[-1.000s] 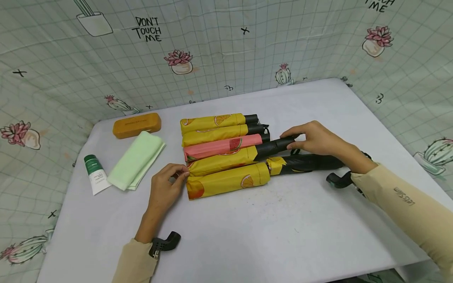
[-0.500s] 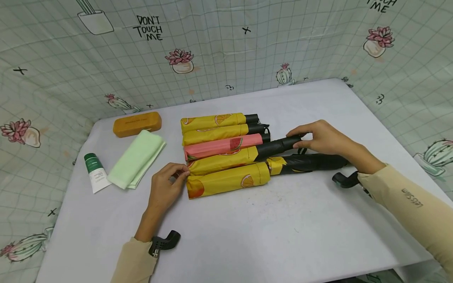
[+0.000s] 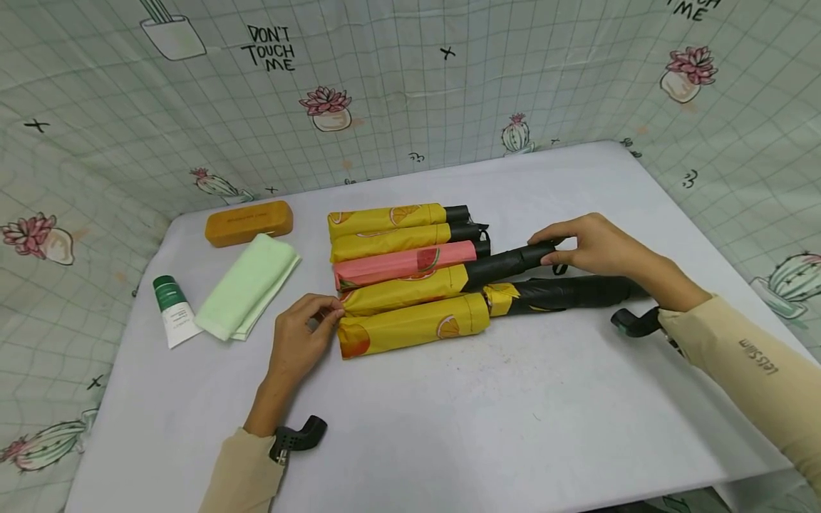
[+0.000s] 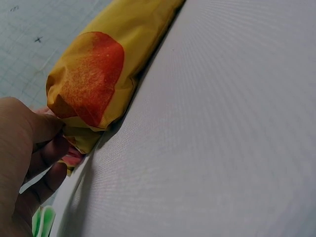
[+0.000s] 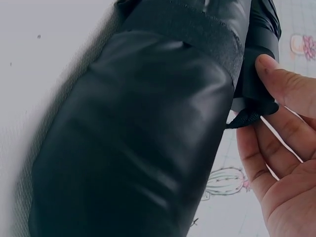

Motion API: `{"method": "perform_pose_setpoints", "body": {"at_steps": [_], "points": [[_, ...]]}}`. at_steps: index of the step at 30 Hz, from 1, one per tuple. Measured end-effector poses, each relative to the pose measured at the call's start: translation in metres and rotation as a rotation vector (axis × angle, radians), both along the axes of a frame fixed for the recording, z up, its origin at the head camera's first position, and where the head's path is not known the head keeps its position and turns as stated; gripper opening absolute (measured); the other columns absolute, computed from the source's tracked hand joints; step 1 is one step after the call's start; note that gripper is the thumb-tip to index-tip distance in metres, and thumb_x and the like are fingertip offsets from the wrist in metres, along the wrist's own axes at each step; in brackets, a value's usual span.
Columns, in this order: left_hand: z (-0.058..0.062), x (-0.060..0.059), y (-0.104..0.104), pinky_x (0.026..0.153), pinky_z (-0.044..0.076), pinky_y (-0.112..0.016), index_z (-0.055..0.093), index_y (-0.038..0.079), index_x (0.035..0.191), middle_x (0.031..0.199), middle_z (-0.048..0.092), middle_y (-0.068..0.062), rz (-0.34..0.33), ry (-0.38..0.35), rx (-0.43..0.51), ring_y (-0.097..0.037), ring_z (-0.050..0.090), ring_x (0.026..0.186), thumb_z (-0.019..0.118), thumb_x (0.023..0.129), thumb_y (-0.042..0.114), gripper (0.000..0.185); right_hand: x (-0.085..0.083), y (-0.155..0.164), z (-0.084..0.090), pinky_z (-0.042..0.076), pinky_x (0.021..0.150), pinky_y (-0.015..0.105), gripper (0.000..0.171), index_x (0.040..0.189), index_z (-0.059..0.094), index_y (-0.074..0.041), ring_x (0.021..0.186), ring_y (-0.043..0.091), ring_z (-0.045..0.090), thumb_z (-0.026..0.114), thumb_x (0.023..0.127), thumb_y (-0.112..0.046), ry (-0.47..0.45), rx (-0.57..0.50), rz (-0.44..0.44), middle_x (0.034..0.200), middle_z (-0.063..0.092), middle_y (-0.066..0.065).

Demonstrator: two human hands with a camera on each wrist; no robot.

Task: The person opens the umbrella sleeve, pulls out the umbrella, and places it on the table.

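Note:
Several folded umbrellas lie side by side on the white table. My right hand (image 3: pixel 593 246) pinches the handle end of a black umbrella (image 3: pixel 507 266), which sticks out of a yellow umbrella sleeve (image 3: pixel 404 291). At the sleeve's left end, my left hand (image 3: pixel 304 335) pinches the fabric between thumb and fingers. Closest to me lies another yellow sleeve (image 3: pixel 417 328) printed with orange slices; in the left wrist view its end (image 4: pixel 91 79) partly hides the pinched spot. A second black umbrella (image 3: pixel 571 293) with a yellow tip lies at its right end, filling much of the right wrist view.
Behind are a pink sleeved umbrella (image 3: pixel 404 266) and two yellow ones, the nearer (image 3: pixel 391 243) and the farther (image 3: pixel 385 219). To the left lie an orange-brown case (image 3: pixel 249 224), a folded pale green cloth (image 3: pixel 246 288) and a green-capped white tube (image 3: pixel 176 313). Printed fabric hangs around the table.
My right hand has moved a little to the right, and more of the black umbrella shows outside the yellow sleeve. My left hand has stayed at the sleeve's end.

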State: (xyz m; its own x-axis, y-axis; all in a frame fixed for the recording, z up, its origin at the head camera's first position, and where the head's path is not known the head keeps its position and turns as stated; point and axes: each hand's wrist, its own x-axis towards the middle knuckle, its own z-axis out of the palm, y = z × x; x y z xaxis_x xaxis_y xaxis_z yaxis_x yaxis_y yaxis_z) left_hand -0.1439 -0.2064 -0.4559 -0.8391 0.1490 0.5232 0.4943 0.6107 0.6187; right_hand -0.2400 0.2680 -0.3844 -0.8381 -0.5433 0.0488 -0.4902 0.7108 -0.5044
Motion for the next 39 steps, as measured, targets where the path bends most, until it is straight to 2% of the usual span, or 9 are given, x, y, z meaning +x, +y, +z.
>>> {"method": "perform_pose_setpoints", "body": {"at_steps": [12,29,34,39], "points": [[0.004,-0.002,-0.002,0.066,0.047,-0.014,0.072,0.006,0.095,0.09,0.068,-0.002,0.006,0.007,-0.009,-0.012,0.061,0.076,0.079,0.085,0.003,0.012,-0.002,0.009,0.009,0.05,0.092,0.055,0.034,0.119,0.073,-0.013,0.11,0.031,0.065,0.081,0.085,-0.011,0.013,0.023,-0.011,0.116,0.072,0.01],[0.003,-0.004,-0.002,0.066,0.045,-0.011,0.073,0.005,0.094,0.089,0.068,-0.002,0.002,0.016,0.004,-0.012,0.062,0.075,0.08,0.083,0.003,0.013,-0.006,0.013,0.015,0.05,0.093,0.055,0.034,0.12,0.074,-0.015,0.112,0.03,0.064,0.08,0.087,-0.016,0.006,0.028,-0.004,0.117,0.071,0.008],[0.004,-0.005,-0.002,0.066,0.045,-0.011,0.073,0.005,0.094,0.09,0.068,-0.002,-0.003,0.023,0.009,-0.013,0.062,0.076,0.079,0.084,0.003,0.013,-0.006,0.015,0.014,0.05,0.092,0.054,0.034,0.12,0.074,-0.016,0.113,0.03,0.064,0.081,0.086,-0.016,0.015,0.022,-0.008,0.117,0.071,0.007],[-0.001,0.0,-0.001,0.065,0.046,-0.011,0.073,0.005,0.094,0.09,0.068,-0.001,-0.017,0.017,0.004,-0.013,0.062,0.076,0.08,0.083,0.002,0.013,-0.002,0.017,0.009,0.05,0.092,0.054,0.035,0.12,0.073,-0.016,0.113,0.03,0.064,0.08,0.087,-0.017,-0.001,0.025,-0.006,0.118,0.071,0.007]]}}
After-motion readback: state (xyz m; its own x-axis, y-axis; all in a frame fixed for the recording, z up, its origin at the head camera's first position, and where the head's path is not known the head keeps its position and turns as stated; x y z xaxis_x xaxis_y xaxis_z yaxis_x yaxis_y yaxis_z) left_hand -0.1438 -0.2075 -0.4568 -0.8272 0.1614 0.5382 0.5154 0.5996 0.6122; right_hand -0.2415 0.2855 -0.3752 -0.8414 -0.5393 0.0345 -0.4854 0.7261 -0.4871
